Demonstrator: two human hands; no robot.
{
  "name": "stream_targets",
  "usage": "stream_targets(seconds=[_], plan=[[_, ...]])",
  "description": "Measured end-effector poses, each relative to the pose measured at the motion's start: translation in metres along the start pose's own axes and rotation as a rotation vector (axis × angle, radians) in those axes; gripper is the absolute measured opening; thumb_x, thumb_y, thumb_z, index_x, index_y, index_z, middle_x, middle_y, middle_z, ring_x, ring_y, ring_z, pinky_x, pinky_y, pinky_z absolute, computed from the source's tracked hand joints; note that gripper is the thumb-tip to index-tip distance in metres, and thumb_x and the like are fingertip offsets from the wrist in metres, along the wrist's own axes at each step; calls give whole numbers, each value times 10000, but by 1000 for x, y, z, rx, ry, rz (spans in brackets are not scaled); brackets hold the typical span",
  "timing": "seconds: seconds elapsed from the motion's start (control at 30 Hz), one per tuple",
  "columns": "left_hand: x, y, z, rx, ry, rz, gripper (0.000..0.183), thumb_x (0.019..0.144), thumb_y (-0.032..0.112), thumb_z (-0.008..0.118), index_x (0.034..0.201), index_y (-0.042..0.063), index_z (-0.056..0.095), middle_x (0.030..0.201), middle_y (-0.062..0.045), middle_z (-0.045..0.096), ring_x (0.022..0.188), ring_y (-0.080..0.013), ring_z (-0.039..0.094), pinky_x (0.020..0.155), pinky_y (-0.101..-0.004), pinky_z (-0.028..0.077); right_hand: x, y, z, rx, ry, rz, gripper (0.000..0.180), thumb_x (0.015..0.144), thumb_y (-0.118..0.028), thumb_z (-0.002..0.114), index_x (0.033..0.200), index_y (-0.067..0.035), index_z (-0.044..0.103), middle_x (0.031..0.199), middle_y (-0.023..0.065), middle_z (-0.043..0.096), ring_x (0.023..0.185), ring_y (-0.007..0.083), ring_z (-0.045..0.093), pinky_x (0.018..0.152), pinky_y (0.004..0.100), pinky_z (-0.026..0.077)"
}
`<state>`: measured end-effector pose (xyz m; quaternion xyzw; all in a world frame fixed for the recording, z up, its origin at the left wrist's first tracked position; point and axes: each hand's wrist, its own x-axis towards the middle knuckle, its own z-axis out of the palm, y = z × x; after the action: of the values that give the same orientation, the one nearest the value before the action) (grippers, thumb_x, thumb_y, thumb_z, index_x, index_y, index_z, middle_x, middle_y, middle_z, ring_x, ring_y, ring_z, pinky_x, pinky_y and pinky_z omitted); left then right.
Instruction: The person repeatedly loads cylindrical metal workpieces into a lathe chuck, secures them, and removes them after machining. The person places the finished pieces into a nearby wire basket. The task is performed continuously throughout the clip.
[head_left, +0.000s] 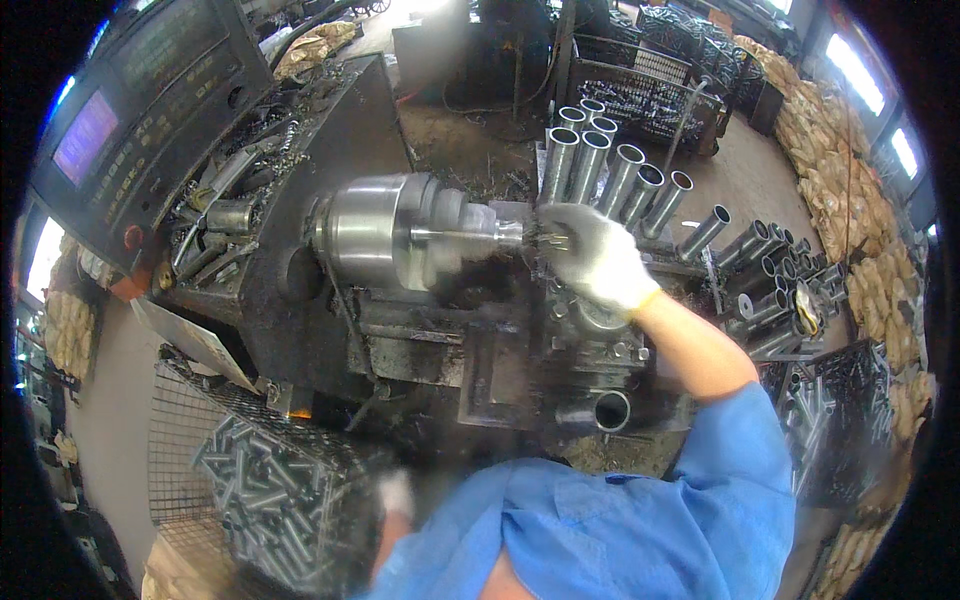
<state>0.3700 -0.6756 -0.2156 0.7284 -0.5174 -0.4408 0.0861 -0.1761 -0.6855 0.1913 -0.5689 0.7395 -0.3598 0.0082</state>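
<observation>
My right hand (596, 251), in a white glove with a yellow cuff, is at the right end of a bright metal workpiece (510, 231) on the lathe. Its fingers are curled and partly hidden, so what they grip cannot be told. To the left, the steel lathe chuck (367, 225) clamps the workpiece. Below my right hand is a bolted tool post (592, 330). My left hand (396, 493), also gloved and blurred, hangs low beside a wire basket (180, 450) of short metal tubes (262, 495). Nothing can be made out in it.
The control panel (142, 142) with a lit screen rises at left. Several upright metal tubes (592, 161) stand behind my right hand, with more tubes (765, 277) at right. One larger tube (611, 411) lies at the machine's front. Stacked sacks (817, 157) line the right side.
</observation>
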Motion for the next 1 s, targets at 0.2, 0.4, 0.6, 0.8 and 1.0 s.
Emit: stream_targets(seconds=[0.2, 0.4, 0.6, 0.8, 1.0], plan=[[-4, 15, -1, 7, -7, 98, 557, 937, 275, 689, 1364, -76, 622, 1354, -213, 681, 1225, -364, 609, 1068, -441, 460, 11, 7, -85, 866, 519, 358, 410, 910, -199, 691, 1288, -39, 698, 1266, 91, 704, 1119, 188, 671, 988, 363, 544], [34, 6, 13, 302, -44, 228, 354, 979, 217, 623, 1251, -1, 684, 1214, -228, 711, 1128, -374, 663, 970, -491, 516, 128, -18, -8, -597, -333, -16, 430, 809, -389, 697, 1068, -54, 773, 1082, 217, 755, 1001, 410, 721, 854, 493, 578], [28, 3, 23, 194, 41, 291, 267, 1024, 193, 539, 1162, 84, 740, 1140, -225, 728, 1044, -366, 711, 915, -536, 571, 149, 33, 62, -449, -753, -116, 528, 822, -502, 748, 1133, -77, 781, 1057, 208, 779, 970, 360, 754, 888, 454, 575], [-20, -55, 19, 172, -60, 13, 556, 961, 326, 669, 1377, -41, 641, 1297, -233, 697, 1178, -355, 637, 1060, -441, 469, 128, 66, 120, -445, -819, -62, 637, 737, -408, 853, 1232, -41, 693, 1070, 214, 769, 997, 352, 751, 851, 452, 585], [-53, -126, 27, 777, -78, 295, 381, 1000, 305, 571, 1229, 43, 726, 1177, -211, 731, 1093, -353, 682, 958, -483, 526, 140, 138, 134, -213, -989, -138, 703, 724, -554, 864, 1178, -36, 728, 1043, 166, 777, 935, 310, 739, 840, 423, 585]])
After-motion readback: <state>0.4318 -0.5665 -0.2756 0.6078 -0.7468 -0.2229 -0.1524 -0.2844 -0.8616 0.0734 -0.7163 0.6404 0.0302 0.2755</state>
